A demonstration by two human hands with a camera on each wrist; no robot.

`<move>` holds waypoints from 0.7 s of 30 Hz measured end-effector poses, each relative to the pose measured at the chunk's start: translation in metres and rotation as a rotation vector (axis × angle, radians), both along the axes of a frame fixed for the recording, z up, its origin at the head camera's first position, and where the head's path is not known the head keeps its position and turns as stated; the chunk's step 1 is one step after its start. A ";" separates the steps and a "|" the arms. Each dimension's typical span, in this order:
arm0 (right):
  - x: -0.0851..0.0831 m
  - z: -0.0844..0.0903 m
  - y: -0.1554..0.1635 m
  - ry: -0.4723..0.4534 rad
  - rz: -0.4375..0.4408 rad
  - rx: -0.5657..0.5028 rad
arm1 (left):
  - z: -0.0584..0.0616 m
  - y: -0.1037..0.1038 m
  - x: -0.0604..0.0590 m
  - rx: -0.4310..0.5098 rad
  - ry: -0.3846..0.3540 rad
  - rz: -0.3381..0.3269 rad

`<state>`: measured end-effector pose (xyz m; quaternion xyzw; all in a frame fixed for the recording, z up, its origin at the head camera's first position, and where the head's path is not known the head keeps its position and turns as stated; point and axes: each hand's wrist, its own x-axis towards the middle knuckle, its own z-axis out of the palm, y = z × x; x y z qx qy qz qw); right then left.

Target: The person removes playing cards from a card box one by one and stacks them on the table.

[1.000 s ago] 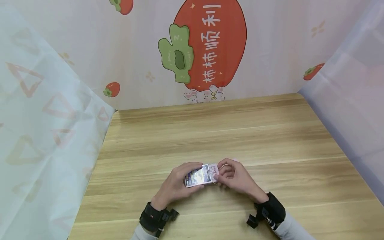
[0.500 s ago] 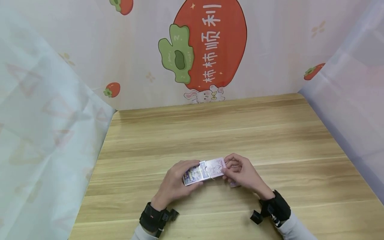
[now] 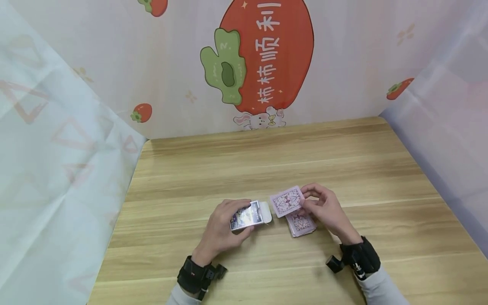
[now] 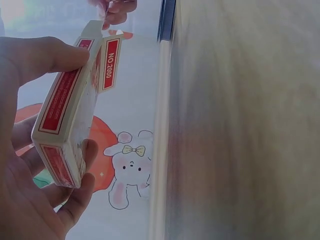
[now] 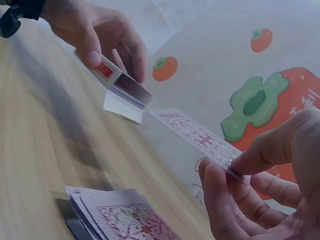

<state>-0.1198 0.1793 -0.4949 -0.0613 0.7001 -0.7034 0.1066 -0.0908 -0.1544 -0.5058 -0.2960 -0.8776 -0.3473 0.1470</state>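
Observation:
My left hand [image 3: 221, 228] grips a playing-card box [image 3: 247, 215] by its long sides, just above the wooden table [image 3: 267, 165]. The box's flap hangs open toward the right. In the left wrist view the box [image 4: 70, 115] shows red side panels between thumb and fingers. My right hand [image 3: 324, 207] pinches a few pink-backed cards [image 3: 286, 201] by their right edge, clear of the box mouth. In the right wrist view these cards [image 5: 200, 137] sit between thumb and fingers. A small pile of cards [image 3: 301, 222] lies face down on the table under that hand, also seen as the pile [image 5: 120, 217] in the right wrist view.
Printed sheets wall the table on three sides: a persimmon poster [image 3: 263, 55] at the back, a pale sheet [image 3: 57, 169] on the left, a lilac sheet [image 3: 446, 140] on the right. Black straps ring both wrists.
My right hand has drawn cards out of the box and moved right and away from it. A card pile now lies uncovered on the table. The left hand kept the box almost still.

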 end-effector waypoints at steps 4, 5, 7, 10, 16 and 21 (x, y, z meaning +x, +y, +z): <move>-0.002 0.000 0.006 0.031 -0.010 0.029 | 0.000 0.000 0.001 -0.008 0.008 0.015; -0.002 0.000 0.007 0.037 -0.012 0.031 | -0.001 0.000 0.001 -0.009 0.011 0.016; -0.003 0.001 0.009 0.041 -0.018 0.037 | -0.001 0.000 0.001 -0.005 0.022 0.018; -0.006 0.001 0.012 0.024 -0.032 0.027 | -0.001 0.001 0.001 0.001 0.032 0.021; -0.010 -0.001 0.018 -0.005 -0.065 0.067 | -0.003 0.001 -0.001 0.016 0.049 0.020; -0.012 -0.005 0.022 -0.023 -0.056 0.133 | -0.005 0.001 -0.002 0.039 0.034 -0.005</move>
